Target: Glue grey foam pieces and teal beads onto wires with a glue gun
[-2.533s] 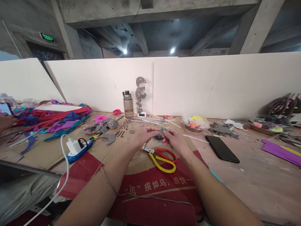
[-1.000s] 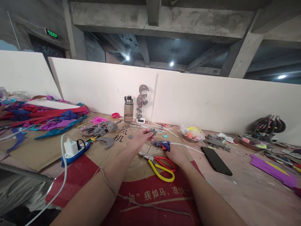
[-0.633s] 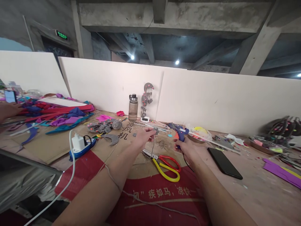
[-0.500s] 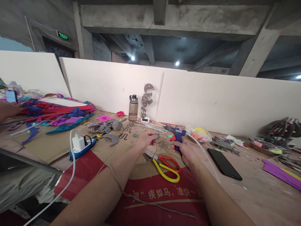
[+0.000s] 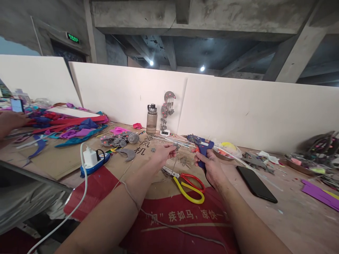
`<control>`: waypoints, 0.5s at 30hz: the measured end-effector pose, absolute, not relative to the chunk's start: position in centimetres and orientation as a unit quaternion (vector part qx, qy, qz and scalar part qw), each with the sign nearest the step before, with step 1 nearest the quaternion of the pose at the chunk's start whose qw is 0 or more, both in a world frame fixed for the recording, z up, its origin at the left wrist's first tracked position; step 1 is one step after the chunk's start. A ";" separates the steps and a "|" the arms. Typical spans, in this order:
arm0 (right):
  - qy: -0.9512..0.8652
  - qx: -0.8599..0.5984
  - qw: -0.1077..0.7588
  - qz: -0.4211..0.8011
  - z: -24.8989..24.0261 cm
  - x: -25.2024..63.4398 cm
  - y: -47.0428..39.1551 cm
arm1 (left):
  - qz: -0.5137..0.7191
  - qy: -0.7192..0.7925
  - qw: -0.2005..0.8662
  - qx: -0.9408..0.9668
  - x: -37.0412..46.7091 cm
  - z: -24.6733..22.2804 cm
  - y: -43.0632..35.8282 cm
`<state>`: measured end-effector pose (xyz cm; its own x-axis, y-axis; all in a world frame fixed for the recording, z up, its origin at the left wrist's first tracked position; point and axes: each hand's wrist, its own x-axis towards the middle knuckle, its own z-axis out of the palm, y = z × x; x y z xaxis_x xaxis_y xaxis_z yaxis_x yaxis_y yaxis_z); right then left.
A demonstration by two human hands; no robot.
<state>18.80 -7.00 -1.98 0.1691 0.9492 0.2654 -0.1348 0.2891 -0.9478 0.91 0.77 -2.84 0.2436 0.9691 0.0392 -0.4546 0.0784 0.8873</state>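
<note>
My left hand [image 5: 164, 154] is closed in a pinch on a small grey piece [image 5: 177, 146], flower-like but too small to make out fully. Grey yarn [image 5: 185, 231] runs over my left forearm and across the red print. Wrapped round the handle of a blue hot glue gun [image 5: 204, 145] is my right hand [image 5: 210, 163]. The gun's nozzle points left, beyond and apart from the left fingertips. Below both hands lie scissors [image 5: 189, 192] with red and yellow handles. Another small grey piece [image 5: 153, 150] rests left of my left hand, near a grey crescent [image 5: 127, 154].
A bottle [image 5: 152, 120] and a grey hanging ornament [image 5: 168, 106] stand by the white board [image 5: 119, 88]. A power strip [image 5: 96, 164] and cloth strips [image 5: 76, 123] lie left, near another person's hand [image 5: 10, 123]. A phone [image 5: 256, 184] lies right.
The glue gun has lifted slightly and turned, and the pale strip behind it now runs straighter to the right. My left hand still pinches the grey piece. The view has shifted slightly.
</note>
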 end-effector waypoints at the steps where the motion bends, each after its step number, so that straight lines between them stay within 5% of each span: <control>1: -0.491 -0.421 0.637 0.420 -2.0 18.8 -7.0 | 0.536 0.307 0.668 0.414 0.9 -2.8 0.8; 15: -0.568 -0.485 0.565 0.352 -2.4 19.0 -6.8 | 0.566 0.295 0.675 0.369 0.3 -1.9 1.1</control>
